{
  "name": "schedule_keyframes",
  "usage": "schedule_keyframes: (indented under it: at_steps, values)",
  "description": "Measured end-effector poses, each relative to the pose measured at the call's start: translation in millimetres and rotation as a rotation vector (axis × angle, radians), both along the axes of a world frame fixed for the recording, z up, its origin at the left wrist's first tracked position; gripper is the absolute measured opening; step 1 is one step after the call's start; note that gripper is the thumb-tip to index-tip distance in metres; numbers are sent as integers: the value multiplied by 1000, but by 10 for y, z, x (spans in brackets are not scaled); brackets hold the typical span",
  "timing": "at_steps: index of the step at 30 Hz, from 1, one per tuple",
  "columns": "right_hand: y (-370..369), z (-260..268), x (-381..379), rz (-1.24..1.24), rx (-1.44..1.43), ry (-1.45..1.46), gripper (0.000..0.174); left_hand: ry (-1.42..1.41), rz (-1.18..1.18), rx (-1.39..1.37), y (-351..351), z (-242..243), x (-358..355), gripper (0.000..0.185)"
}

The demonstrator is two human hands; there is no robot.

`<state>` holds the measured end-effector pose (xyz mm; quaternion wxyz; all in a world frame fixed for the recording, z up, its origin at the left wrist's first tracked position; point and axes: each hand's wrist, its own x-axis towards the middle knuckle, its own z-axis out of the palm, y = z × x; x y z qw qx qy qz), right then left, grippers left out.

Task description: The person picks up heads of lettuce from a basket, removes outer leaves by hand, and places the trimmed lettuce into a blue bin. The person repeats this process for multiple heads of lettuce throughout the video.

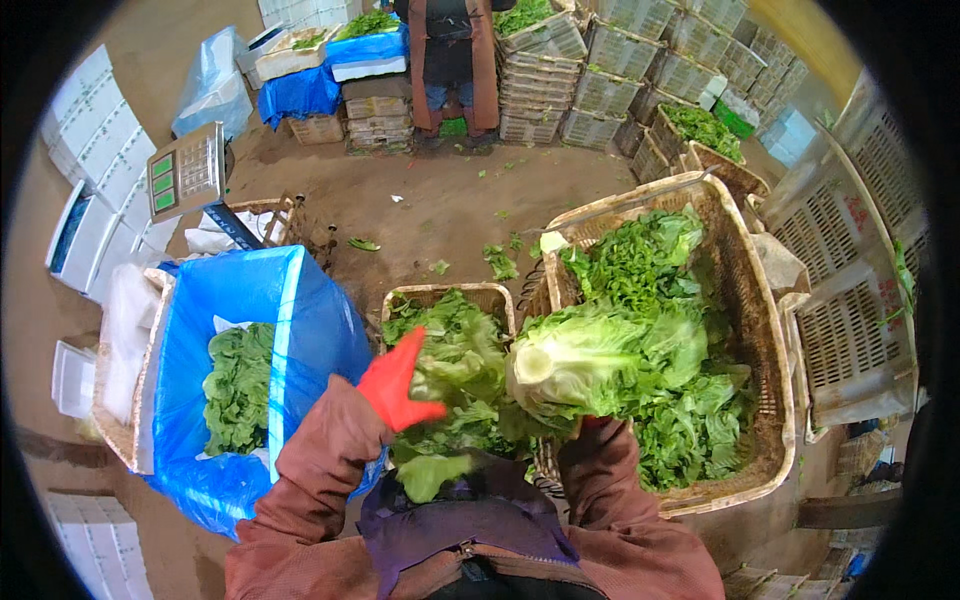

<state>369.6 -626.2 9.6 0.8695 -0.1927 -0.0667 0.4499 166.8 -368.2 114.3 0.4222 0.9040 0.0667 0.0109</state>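
Observation:
My left hand [401,386], in a red glove, has its fingers spread and holds nothing, just above the leaf-filled small plastic basket [448,287]. My right hand [598,422] is mostly hidden beneath a head of leafy lettuce [574,364], which it supports with the pale cut stem facing left. A loose lettuce leaf [431,476] appears blurred in front of my purple apron [461,514]. On the right, a large dirty plastic crate [776,390] holds more lettuce [645,259]. To the left stands a box lined with blue plastic film [322,322], with lettuce [238,386] inside it.
Beyond the blue-lined box stands a digital scale [186,174]. Another person [454,67] stands at the far side between stacked crates [540,97] and blue-covered boxes [367,52]. White foam boxes [101,135] line the left. Leaf scraps [499,262] litter the floor.

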Motion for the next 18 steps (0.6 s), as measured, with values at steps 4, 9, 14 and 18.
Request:
schedule_keyframes:
  at_steps: [4,9,14,18]
  values:
    - [147,-327,-280,-6,-4,49,48,-145,65,-229,-332,-163,18,147]
    - [93,-471,-721,210,-225,15,48,-435,232,-1083,-396,-398,-13,103]
    - [537,50,-855,287,-834,-308,48,-633,217,-971,589,-255,-972,100]
    - [1214,891,-913,94,-687,-684,50,-522,438,-772,1140,-67,-1690,97]
